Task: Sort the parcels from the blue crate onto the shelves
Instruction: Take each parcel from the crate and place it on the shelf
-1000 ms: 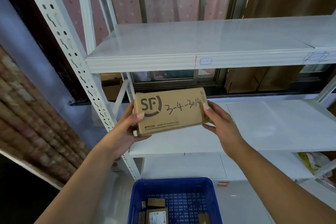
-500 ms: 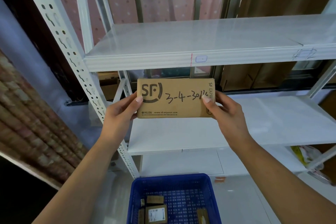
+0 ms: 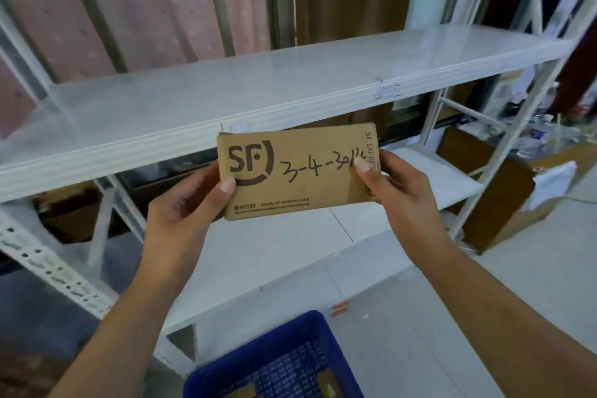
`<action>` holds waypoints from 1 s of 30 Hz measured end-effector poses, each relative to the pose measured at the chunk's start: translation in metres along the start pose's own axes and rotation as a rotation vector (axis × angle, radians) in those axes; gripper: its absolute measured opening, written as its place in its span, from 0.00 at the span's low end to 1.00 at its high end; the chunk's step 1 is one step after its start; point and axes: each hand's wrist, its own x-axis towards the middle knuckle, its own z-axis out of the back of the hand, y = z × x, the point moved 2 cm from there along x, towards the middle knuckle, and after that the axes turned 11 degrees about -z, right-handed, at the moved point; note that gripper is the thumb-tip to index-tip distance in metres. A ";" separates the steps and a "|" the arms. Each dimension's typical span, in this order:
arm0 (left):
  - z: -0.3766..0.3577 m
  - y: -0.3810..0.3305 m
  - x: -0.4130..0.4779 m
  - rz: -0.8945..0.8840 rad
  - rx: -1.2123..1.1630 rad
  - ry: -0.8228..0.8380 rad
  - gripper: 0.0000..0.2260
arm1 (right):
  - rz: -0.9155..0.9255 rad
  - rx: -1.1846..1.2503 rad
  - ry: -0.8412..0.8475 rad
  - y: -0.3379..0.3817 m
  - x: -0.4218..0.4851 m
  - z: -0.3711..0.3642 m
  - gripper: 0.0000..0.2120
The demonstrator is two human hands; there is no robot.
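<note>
I've got the flat brown cardboard parcel [image 3: 298, 171] up in front of the white metal upper shelf [image 3: 245, 100], my left hand [image 3: 185, 207] clamped on its nine o'clock end, my right hand [image 3: 395, 186] on the three o'clock end. It looks light and stiff, so gripping the short ends should hold. It reads "SF", handwritten "3-4-301…", "95338". The blue plastic crate [image 3: 226, 368] sits at six o'clock.

The parcel [image 3: 297, 171] is showing matt brown cardboard; the shelf [image 3: 226, 103] is gleaming as smooth white metal. The crate [image 3: 290, 355] is looking like perforated blue plastic
</note>
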 end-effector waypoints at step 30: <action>-0.517 -0.033 0.125 -0.153 -0.143 0.264 0.13 | 0.061 -0.167 -0.351 0.040 0.164 0.452 0.19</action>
